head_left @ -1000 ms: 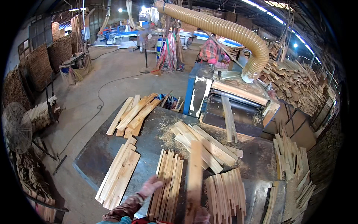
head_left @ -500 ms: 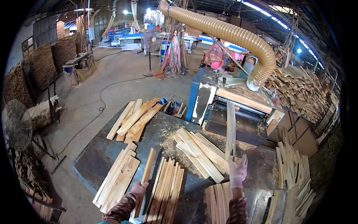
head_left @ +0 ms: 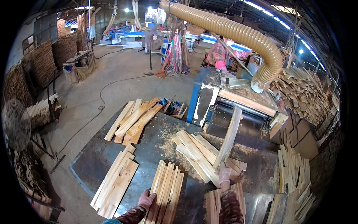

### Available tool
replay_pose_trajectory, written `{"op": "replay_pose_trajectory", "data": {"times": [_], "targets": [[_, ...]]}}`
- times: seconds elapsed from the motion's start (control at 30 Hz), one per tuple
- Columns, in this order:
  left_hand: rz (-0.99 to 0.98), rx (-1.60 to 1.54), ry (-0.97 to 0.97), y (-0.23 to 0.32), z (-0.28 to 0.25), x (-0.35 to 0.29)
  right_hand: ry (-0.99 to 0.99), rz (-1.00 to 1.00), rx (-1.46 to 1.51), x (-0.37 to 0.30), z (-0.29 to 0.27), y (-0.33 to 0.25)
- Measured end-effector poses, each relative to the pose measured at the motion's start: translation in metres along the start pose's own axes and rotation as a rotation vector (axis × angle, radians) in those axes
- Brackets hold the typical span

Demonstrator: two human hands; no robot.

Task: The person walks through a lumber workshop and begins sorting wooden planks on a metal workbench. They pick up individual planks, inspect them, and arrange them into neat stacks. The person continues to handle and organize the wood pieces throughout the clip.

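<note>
My left hand (head_left: 147, 199) is curled against the left edge of a row of narrow wooden strips (head_left: 169, 188), on the outermost strip. My right hand (head_left: 225, 175) is closed around the near end of a long pale board (head_left: 230, 132). This board slants up and away, its far end by the machine's rollers (head_left: 244, 107). Under it, several loose boards (head_left: 195, 153) lie crosswise on the dark metal table (head_left: 151, 149). Below my right forearm lies another group of strips (head_left: 212, 203), partly hidden by the sleeve.
Wider boards (head_left: 115, 183) and a crossed pile (head_left: 136, 119) lie on the table's left side. A woodworking machine (head_left: 209, 93) with a ribbed tan hose (head_left: 223, 24) stands ahead; behind it bends a person (head_left: 218, 56). Strips (head_left: 292, 168) are stacked at right. A fan (head_left: 16, 125) stands left.
My left hand has brought its strip right, against the row of strips. My right hand, open before, has moved down and left and closed on the board, whose near end has swung left.
</note>
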State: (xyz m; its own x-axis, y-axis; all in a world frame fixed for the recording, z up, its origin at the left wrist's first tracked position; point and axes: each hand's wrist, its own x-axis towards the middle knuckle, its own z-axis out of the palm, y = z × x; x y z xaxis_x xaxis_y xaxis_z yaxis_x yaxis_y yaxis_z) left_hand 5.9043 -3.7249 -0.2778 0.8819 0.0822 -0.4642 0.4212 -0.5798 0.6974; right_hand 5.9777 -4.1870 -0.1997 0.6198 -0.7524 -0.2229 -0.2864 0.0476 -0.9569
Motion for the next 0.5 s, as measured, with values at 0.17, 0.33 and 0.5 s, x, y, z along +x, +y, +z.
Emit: {"op": "replay_pose_trajectory", "data": {"times": [0.17, 0.33, 0.5], "targets": [[0.068, 0.028, 0.104, 0.02, -0.031, -0.006, -0.032, -0.379, -0.1, -0.163, 0.0, -0.044], [0.44, -0.244, 0.105, 0.019, -0.032, 0.028, -0.256, -0.139, -0.083, -0.23, -0.038, 0.065], [-0.033, -1.062, -0.337, 0.108, -0.075, -0.003, -0.65, 0.087, 0.002, -0.323, -0.044, -0.031]]}}
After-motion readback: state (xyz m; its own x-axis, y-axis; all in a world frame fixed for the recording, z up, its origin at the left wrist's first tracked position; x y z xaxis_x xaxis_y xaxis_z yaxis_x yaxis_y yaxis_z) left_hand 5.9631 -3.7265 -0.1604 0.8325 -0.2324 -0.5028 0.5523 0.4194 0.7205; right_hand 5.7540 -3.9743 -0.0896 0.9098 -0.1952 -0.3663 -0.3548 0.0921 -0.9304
